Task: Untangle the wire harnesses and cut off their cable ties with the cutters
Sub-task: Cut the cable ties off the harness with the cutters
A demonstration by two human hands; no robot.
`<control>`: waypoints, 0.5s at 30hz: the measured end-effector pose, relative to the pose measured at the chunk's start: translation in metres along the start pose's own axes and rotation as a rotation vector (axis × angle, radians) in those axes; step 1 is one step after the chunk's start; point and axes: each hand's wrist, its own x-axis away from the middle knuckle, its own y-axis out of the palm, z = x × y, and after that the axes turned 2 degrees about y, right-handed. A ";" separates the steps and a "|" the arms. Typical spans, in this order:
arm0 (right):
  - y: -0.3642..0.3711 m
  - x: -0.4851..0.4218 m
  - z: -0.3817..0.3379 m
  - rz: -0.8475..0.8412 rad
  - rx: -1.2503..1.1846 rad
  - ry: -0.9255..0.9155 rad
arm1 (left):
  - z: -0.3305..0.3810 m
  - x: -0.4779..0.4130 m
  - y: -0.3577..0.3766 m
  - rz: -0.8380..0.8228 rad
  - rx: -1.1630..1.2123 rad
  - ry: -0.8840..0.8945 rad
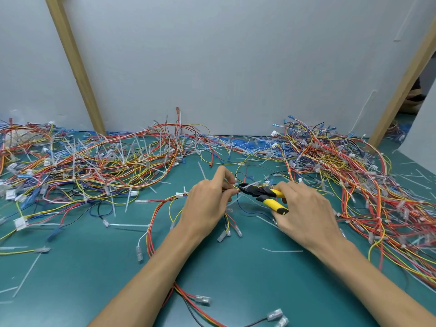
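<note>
My left hand [207, 204] pinches a wire harness [160, 218] of red, yellow and black wires at the middle of the green mat. My right hand [304, 213] grips the yellow and black handles of the cutters [264, 193]. The cutters' black jaws point left and sit right at my left fingertips, on the bundle where a translucent cable tie [251, 184] sticks out. The jaw tips are partly hidden by wires. The harness loops down past my left forearm toward the near edge.
A big tangle of harnesses [94, 161] covers the left and back of the mat, another pile [342, 175] fills the right. Cut white ties [282, 251] lie scattered over the green mat [82, 279]. Grey panels with wooden posts [77, 67] close off the back.
</note>
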 end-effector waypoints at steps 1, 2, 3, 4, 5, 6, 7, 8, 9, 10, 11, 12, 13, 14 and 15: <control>0.000 0.000 -0.001 -0.014 -0.017 0.015 | 0.000 0.000 0.000 -0.001 0.000 0.002; 0.000 0.000 -0.001 -0.029 -0.031 0.028 | 0.000 0.000 0.000 -0.002 -0.002 0.005; 0.000 0.000 -0.001 -0.042 -0.041 0.036 | 0.000 0.000 0.000 -0.003 -0.006 0.010; 0.001 0.000 0.000 -0.057 -0.050 0.040 | 0.001 0.000 0.000 -0.004 -0.010 0.014; 0.002 0.000 0.001 -0.074 -0.058 0.043 | 0.001 0.000 0.000 -0.007 -0.013 0.018; 0.002 0.000 0.002 -0.094 -0.064 0.044 | 0.001 0.000 0.000 -0.013 -0.014 0.021; 0.003 -0.001 0.003 -0.116 -0.070 0.045 | 0.001 0.000 0.000 -0.021 -0.013 0.024; 0.003 -0.002 0.004 -0.135 -0.074 0.046 | 0.002 0.000 0.000 -0.029 -0.010 0.026; 0.004 -0.002 0.006 -0.149 -0.079 0.050 | 0.002 0.001 0.000 -0.036 -0.008 0.029; 0.005 -0.002 0.006 -0.160 -0.082 0.058 | 0.002 0.001 0.000 -0.043 -0.006 0.031; 0.006 -0.003 0.007 -0.173 -0.087 0.068 | 0.001 0.001 0.000 -0.050 -0.004 0.034; 0.007 -0.003 0.007 -0.186 -0.097 0.076 | 0.001 0.001 0.000 -0.056 -0.002 0.036; 0.007 -0.003 0.007 -0.198 -0.110 0.080 | 0.001 0.002 0.000 -0.060 0.002 0.036; 0.008 -0.004 0.008 -0.209 -0.125 0.080 | 0.000 0.002 0.000 -0.062 0.005 0.036; 0.008 -0.004 0.008 -0.219 -0.137 0.078 | 0.000 0.002 -0.001 -0.063 0.011 0.036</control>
